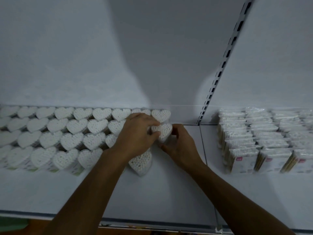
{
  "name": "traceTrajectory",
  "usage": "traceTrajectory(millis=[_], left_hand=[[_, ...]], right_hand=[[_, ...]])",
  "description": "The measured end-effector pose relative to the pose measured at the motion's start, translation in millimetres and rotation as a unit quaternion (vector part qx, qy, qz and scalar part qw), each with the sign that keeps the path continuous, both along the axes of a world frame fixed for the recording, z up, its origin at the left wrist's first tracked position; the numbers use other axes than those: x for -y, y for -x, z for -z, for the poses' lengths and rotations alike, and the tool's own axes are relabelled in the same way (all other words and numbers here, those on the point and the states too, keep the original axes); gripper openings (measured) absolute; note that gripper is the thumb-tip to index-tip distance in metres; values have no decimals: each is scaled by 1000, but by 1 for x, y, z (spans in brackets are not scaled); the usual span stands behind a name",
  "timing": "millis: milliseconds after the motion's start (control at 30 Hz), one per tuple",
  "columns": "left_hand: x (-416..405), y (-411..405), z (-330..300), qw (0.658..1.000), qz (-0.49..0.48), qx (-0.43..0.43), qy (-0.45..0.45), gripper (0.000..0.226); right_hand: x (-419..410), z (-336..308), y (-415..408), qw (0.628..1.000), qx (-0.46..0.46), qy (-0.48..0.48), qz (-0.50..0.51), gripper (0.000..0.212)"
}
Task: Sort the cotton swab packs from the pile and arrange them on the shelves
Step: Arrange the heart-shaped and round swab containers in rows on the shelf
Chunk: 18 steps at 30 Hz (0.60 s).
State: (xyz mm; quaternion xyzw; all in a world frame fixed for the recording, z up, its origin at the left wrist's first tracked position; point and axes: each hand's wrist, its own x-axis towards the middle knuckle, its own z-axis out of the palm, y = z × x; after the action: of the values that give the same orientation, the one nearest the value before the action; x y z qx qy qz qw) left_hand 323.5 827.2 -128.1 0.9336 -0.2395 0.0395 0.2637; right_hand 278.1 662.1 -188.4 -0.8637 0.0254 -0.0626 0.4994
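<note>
Heart-shaped packs of white cotton swabs (71,138) stand in several rows on the white shelf (152,192), filling its left part. Both hands hold one heart-shaped pack (164,132) at the right end of the second row. My left hand (137,134) grips its left side from above, and my right hand (181,145) pinches its right and near side. Another heart pack (160,114) stands just behind it at the back wall. One more heart pack (140,161) stands in front, partly under my left wrist.
Rectangular bagged swab packs (264,141) stand in rows on the neighbouring shelf section to the right. A slotted metal upright (218,75) divides the two sections. The shelf's front edge (152,221) runs across the bottom, with bare white surface in front of the rows.
</note>
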Motion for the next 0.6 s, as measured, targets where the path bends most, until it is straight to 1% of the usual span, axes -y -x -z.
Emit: traceTrajectory(millis=[200,400,500,567,600], left_hand=[[-1,-6,5,1000,-15,11,5,34],[-5,-7,11,1000,-26,12,-13,39],[-3,-4,7,999,-32,17,-3,37],[0,-1,2,999,-34,25,31,36],[3,1,-2,997,-33,30,55,38]], right_hand=[[-3,0,-5,999,-9,31,5,59],[-8,-3,-1,998,-25,47,28,61],[-10,-5,0,998,-32,51,19,74],[-8,-13,6,997,-28,67,21,85],[-6,-18,10,997,-16,79,21,87]])
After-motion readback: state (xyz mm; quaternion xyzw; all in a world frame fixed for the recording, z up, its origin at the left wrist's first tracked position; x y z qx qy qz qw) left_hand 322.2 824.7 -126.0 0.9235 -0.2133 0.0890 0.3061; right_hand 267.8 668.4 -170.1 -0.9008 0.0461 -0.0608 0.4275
